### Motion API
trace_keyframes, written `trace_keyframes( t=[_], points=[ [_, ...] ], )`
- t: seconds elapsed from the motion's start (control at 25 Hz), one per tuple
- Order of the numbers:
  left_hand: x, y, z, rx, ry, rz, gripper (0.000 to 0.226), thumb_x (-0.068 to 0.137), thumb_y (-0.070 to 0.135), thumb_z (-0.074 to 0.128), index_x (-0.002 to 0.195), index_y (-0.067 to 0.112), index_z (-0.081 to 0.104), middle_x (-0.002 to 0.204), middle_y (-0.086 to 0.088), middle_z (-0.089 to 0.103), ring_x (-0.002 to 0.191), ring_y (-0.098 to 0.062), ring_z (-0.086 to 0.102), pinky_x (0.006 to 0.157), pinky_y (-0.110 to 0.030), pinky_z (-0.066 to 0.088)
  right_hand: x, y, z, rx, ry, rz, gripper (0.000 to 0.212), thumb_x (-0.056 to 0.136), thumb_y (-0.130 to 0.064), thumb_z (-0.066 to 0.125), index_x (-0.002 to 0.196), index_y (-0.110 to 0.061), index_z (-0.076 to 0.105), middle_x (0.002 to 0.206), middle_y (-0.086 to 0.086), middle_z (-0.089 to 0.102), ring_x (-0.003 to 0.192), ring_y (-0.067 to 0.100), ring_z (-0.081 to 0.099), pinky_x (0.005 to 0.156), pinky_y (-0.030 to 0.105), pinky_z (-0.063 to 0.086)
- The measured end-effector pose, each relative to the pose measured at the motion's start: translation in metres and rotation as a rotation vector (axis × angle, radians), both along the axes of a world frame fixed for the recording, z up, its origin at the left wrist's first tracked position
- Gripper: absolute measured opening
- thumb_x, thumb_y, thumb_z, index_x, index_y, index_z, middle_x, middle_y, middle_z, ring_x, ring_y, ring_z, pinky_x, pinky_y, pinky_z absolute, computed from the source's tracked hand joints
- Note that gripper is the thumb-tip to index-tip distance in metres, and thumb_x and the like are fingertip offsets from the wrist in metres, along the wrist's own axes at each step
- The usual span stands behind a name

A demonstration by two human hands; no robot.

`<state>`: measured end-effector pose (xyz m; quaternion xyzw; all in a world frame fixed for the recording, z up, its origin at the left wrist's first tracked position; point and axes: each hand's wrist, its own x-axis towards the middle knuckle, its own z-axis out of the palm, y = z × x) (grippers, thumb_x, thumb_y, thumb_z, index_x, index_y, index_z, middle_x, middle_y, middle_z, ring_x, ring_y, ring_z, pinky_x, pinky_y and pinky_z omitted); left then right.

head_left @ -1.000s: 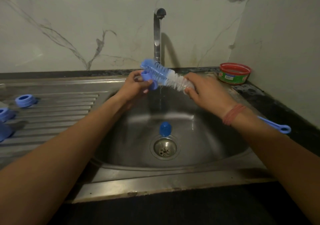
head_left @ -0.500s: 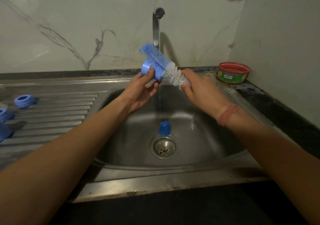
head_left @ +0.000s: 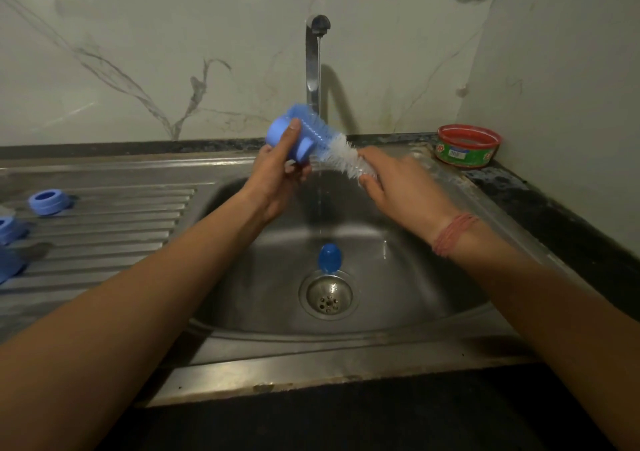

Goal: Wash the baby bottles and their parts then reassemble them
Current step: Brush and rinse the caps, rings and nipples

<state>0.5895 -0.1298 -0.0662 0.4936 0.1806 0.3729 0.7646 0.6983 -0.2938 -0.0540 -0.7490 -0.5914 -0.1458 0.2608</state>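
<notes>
My left hand (head_left: 277, 173) grips a blue bottle collar ring (head_left: 277, 135) above the sink, thumb laid over its side. My right hand (head_left: 398, 187) holds the bottle brush (head_left: 332, 145) just below its white and blue bristles, and the bristle head lies against the ring under the tap. The brush handle is hidden behind my right wrist. A blue cap (head_left: 329, 258) stands in the sink basin (head_left: 415, 277) just behind the drain (head_left: 327, 296). Another blue ring (head_left: 46, 201) sits on the drainboard (head_left: 121, 228).
Water runs in a thin stream from the tap (head_left: 313, 59) behind my hands. More blue bottle parts (head_left: 8, 242) lie at the left edge of the drainboard. A red and green round tub (head_left: 467, 145) stands on the dark counter at the back right, near the wall.
My left hand has lifted and turned the ring so its thumb lies on top. The brush head has risen with it and my right hand has moved up along the brush.
</notes>
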Motion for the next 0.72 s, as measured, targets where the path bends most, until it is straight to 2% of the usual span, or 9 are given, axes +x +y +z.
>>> trace_keyframes(
  t=[0.08,0.2,0.32,0.4,0.56,0.72],
  points=[
    [-0.003,0.002,0.001,-0.031,0.007,0.055,0.038,0.092,0.037,0.066,0.117,0.009,0.061,0.082,0.000,0.071,0.066,-0.010,0.057,0.058,-0.021,0.048,-0.006,0.003,-0.004,-0.016,-0.011,0.033,0.038,0.097,-0.021,0.049,0.134,-0.018,0.047,0.102,0.015,0.066,0.082,0.032,0.062,0.069,0.040,0.051],
    [0.001,-0.020,-0.002,0.093,0.125,-0.028,0.034,0.095,0.037,0.061,0.119,0.013,0.060,0.088,0.001,0.069,0.068,-0.007,0.060,0.055,-0.018,0.046,-0.008,0.007,-0.008,-0.040,-0.003,-0.013,0.037,0.098,-0.020,0.046,0.135,-0.016,0.046,0.105,0.015,0.065,0.085,0.030,0.062,0.070,0.034,0.049],
    [0.012,-0.046,-0.012,0.236,0.286,-0.132,0.033,0.096,0.043,0.058,0.124,0.026,0.057,0.108,0.005,0.067,0.096,-0.008,0.063,0.070,-0.023,0.050,-0.004,0.007,-0.006,-0.082,0.005,-0.063,0.036,0.098,-0.019,0.043,0.133,-0.017,0.048,0.110,0.017,0.064,0.091,0.034,0.062,0.073,0.033,0.046],
    [0.015,-0.047,-0.014,0.186,0.257,-0.137,0.030,0.095,0.044,0.059,0.120,0.026,0.058,0.109,0.002,0.069,0.099,-0.013,0.064,0.073,-0.024,0.054,-0.007,0.005,-0.003,-0.103,0.007,-0.059,0.037,0.098,-0.018,0.043,0.135,-0.016,0.046,0.111,0.018,0.064,0.093,0.034,0.062,0.072,0.031,0.042],
    [0.009,-0.026,-0.005,0.066,0.074,-0.016,0.029,0.099,0.042,0.055,0.109,0.017,0.063,0.090,-0.002,0.072,0.081,-0.013,0.066,0.069,-0.025,0.054,-0.024,0.006,0.000,-0.096,-0.043,-0.015,0.042,0.099,-0.018,0.043,0.140,-0.017,0.041,0.107,0.017,0.063,0.089,0.032,0.062,0.069,0.031,0.045],
    [0.003,-0.017,-0.001,-0.218,-0.083,-0.069,0.052,0.097,0.047,0.053,0.134,0.011,0.051,0.117,-0.015,0.066,0.099,-0.024,0.070,0.084,-0.035,0.060,-0.031,0.008,-0.002,-0.110,-0.043,-0.017,0.044,0.099,-0.015,0.042,0.143,-0.016,0.037,0.102,0.013,0.063,0.080,0.024,0.062,0.072,0.038,0.054]
  ],
)
